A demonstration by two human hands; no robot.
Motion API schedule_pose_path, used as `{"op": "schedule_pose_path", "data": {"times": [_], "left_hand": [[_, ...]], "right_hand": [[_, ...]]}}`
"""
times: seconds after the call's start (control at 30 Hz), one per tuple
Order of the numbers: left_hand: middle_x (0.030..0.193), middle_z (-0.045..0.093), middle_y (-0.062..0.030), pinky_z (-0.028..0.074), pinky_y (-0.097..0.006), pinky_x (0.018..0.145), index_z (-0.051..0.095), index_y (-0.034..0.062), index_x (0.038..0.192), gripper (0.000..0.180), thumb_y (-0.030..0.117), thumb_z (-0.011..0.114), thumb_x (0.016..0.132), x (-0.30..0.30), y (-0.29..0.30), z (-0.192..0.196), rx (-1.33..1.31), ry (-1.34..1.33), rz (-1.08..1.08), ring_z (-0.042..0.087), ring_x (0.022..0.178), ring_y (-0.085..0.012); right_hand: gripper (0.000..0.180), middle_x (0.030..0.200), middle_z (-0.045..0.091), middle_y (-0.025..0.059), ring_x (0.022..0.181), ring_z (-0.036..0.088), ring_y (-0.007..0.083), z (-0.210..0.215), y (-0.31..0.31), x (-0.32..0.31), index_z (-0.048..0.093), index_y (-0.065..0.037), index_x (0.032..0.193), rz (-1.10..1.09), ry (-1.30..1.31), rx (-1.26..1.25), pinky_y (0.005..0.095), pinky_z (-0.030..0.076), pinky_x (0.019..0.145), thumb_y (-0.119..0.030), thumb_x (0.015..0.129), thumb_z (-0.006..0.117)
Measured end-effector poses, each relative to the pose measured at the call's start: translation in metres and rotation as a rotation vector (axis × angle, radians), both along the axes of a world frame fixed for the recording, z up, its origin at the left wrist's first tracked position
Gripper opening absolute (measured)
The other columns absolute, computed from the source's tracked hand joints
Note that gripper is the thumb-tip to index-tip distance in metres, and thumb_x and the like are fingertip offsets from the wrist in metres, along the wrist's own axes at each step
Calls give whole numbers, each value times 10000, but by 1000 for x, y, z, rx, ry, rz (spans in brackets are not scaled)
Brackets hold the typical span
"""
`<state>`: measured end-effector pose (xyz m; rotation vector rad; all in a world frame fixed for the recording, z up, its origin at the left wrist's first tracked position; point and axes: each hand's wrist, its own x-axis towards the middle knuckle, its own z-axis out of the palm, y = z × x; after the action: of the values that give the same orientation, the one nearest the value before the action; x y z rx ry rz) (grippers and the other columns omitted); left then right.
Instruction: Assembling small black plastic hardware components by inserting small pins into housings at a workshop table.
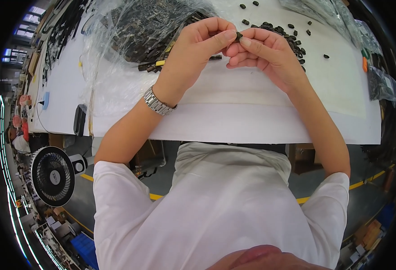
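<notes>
Above the white table, my left hand (201, 47) and my right hand (270, 50) meet fingertip to fingertip. Between them is a small black piece (239, 37), pinched by the thumb and forefinger of each hand. Its exact kind is too small to make out. Behind and beside my right hand lies a loose pile of small black oval pieces (293, 44), with several more scattered around it. Left of my left hand, a clear plastic bag (117, 28) covers a heap of dark, short strip-like parts (150, 47), a few of them sticking out near my wrist.
The white tabletop (234, 119) ends in front of my body. More clear bags (384, 85) and an orange-handled tool (364, 63) sit at the right edge. A black-and-white fan (54, 176) stands off the table's left front corner. Long black strips (65, 33) lie far left.
</notes>
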<state>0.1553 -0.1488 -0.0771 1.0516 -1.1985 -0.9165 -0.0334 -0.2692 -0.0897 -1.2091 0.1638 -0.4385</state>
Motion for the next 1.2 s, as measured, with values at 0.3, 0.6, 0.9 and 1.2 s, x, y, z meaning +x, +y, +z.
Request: {"op": "schedule_pose_path", "data": {"times": [0.3, 0.6, 0.9, 1.2], "left_hand": [[977, 709, 20, 519, -213, 817, 715, 2, 1105, 140, 104, 731, 1010, -3, 6, 13, 6, -382, 189, 641, 898, -47], [923, 689, 18, 497, -198, 705, 708, 4, 1093, 127, 107, 699, 1019, -10, 9, 17, 8, -490, 147, 622, 810, -39], [856, 675, 23, 427, -196, 592, 712, 24, 1113, 152, 158, 687, 1046, -2, 4, 12, 139, -13, -98, 550, 673, -23], [891, 714, 24, 453, -178, 600, 719, 20, 1106, 172, 180, 705, 1044, -7, 7, 14, 126, -339, 60, 597, 696, -30]], "right_hand": [[236, 1052, 786, 151, 881, 782, 198, 4, 10, -2, 702, 19, 1133, -57, 5, 7, 349, 645, 885, -186, 1095, 593], [257, 964, 783, 150, 817, 771, 196, 15, 19, -8, 708, 24, 1134, -174, 98, -266, 324, 634, 823, -191, 1103, 571], [268, 963, 784, 154, 806, 772, 204, 9, 10, -10, 709, 28, 1125, 33, 16, 75, 329, 631, 804, -202, 1085, 578], [224, 943, 779, 163, 803, 776, 197, 16, 19, -9, 708, 55, 1104, -151, 124, -135, 298, 638, 795, -105, 1054, 559]]}}
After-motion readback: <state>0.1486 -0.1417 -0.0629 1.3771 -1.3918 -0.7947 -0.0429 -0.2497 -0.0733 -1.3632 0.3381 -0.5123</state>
